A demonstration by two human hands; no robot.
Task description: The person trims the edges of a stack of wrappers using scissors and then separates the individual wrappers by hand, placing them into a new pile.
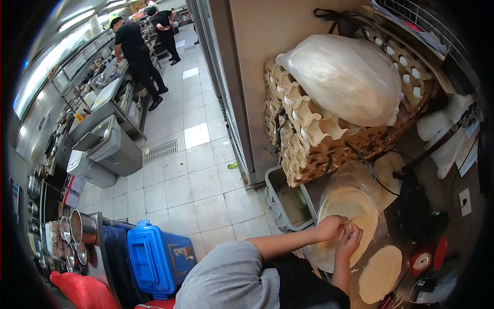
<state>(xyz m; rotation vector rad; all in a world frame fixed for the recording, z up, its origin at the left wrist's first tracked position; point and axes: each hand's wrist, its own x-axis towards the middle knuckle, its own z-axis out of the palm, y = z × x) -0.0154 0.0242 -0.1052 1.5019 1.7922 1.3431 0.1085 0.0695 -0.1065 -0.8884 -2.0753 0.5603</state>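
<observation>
Both of my hands are close together over a stack of pale, round dough sheets (355, 201) lying on plastic wrap at the lower right. My left hand (332, 227) has its fingers pinched at the surface of the stack. Beside it, my right hand (350, 240) is closed too, its fingertips nearly touching the left ones. What lies between the fingers is too small to make out. A separate flat round of dough (380, 274) rests on the dark surface near my right forearm.
Egg trays (319, 139) rise behind the dough, topped by a filled plastic bag (345, 77). A grey crate (288, 203) sits left of the stack. A red scale (422, 261) is at the right. Blue bin (154, 257) at lower left; two people (135, 49) stand farther off.
</observation>
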